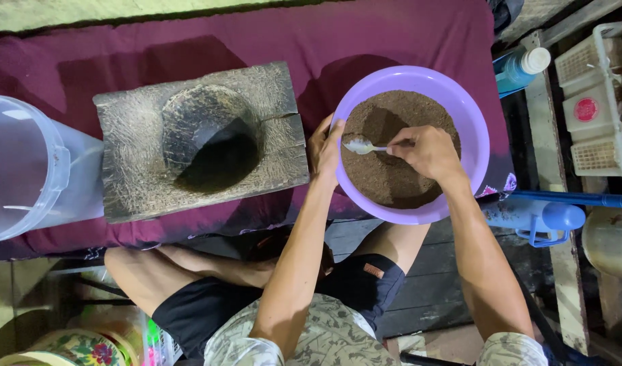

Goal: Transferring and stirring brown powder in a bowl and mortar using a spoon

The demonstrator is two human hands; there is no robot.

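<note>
Steady the lilac plastic bowl (475, 129) with the left hand (326, 148), fingers curled over the near-left rim, palm against the outer wall. Keep the right hand (428, 152) pinched closed on the handle of the pale spoon (360, 146), spoon head lying at the left edge of the brown powder (399, 115), just inside the rim beside the left hand.

Bowl position: on the maroon cloth (365, 34), right of the rough wooden mortar block (199, 139), well apart from the clear plastic bucket (23, 166) at far left.

Procedure for scooping, as judged from the present posture:
- Hold the rim firmly; bowl overhangs the near cloth edge slightly, so tipping toward the lap is a likely fault
- Drive the spoon head shallowly under the powder surface; avoid digging to the bowl wall
- Lift level, handle low, to prevent fine powder sliding off the head
- Keep the loaded spoon over the bowl until steady
- Move slowly; dry powder appears loose and prone to spilling onto the cloth

Mortar hollow (212, 135) shows dark and apparently empty; contents in shadow cannot be confirmed
</note>
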